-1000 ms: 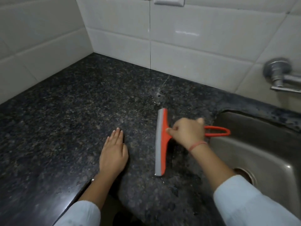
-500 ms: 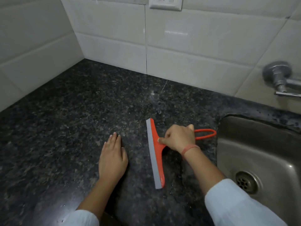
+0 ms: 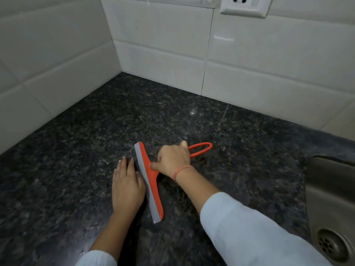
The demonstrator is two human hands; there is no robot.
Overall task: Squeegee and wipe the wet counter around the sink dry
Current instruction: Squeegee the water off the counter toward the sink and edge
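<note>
Head: dark granite counter [image 3: 80, 146], tiled walls [image 3: 159, 47]

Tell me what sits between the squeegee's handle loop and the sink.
Nothing: in the head view, only bare speckled counter separates the squeegee from the sink.

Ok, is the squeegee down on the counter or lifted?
Down: the squeegee has its grey blade edge along the counter, no gap visible beneath it, and the right hand grips its handle.
</note>
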